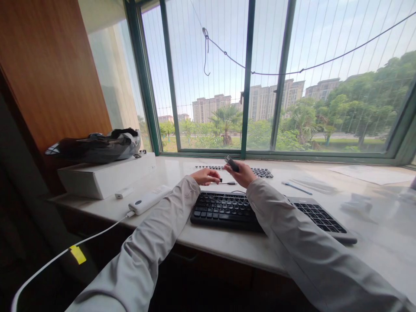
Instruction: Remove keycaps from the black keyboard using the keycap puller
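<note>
Glossy marble sill [373, 225], slim dark stick [231, 163]

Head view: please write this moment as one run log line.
left hand: pinches cable plug | right hand: holds small dark device | below: black keyboard

This looks like an office or a home work corner set at a big window. A long pale stone counter [227, 242] runs under the green-framed window [248, 78]. At six o'clock lies a black keyboard [224, 210], and a second keyboard [260, 172] sits at twelve o'clock near the glass. At nine o'clock there is a white box [104, 177], and at three o'clock some papers [370, 174]. Outside are tall apartment buildings [211, 107] and trees.
</note>
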A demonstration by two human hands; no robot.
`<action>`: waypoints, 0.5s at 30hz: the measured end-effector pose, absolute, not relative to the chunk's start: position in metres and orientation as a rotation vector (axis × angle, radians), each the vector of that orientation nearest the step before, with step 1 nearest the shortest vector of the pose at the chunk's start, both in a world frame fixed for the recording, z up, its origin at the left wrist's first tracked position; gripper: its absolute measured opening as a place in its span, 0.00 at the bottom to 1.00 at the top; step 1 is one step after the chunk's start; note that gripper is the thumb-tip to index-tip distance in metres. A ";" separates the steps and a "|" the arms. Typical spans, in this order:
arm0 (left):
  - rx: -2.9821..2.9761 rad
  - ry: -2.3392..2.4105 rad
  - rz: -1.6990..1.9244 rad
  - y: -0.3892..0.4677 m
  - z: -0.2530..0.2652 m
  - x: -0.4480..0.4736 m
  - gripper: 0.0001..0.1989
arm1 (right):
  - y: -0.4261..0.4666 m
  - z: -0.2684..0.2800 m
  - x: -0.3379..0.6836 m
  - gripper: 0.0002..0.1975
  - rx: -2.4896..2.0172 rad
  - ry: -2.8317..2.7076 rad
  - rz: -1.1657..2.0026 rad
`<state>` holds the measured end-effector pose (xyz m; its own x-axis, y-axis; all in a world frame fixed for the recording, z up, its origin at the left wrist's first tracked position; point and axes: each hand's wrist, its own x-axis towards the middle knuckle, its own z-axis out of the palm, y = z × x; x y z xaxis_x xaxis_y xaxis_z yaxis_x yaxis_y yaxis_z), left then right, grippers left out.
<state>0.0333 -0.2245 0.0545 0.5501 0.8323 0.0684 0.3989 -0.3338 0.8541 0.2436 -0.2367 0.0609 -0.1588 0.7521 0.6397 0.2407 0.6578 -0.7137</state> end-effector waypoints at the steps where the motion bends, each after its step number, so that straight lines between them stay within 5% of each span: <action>1: 1.944 0.990 0.674 -0.226 0.055 0.034 0.24 | -0.237 0.059 0.247 0.12 -0.787 -1.821 0.469; 15: 2.003 1.047 0.829 -0.232 0.057 0.039 0.27 | -0.232 0.047 0.252 0.10 -0.810 -2.061 0.170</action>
<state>0.0386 -0.2325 0.0571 0.4641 0.8611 0.2078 0.3995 -0.4128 0.8185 0.2520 -0.2318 0.0468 -0.3920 0.6040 0.6940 0.4821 0.7773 -0.4042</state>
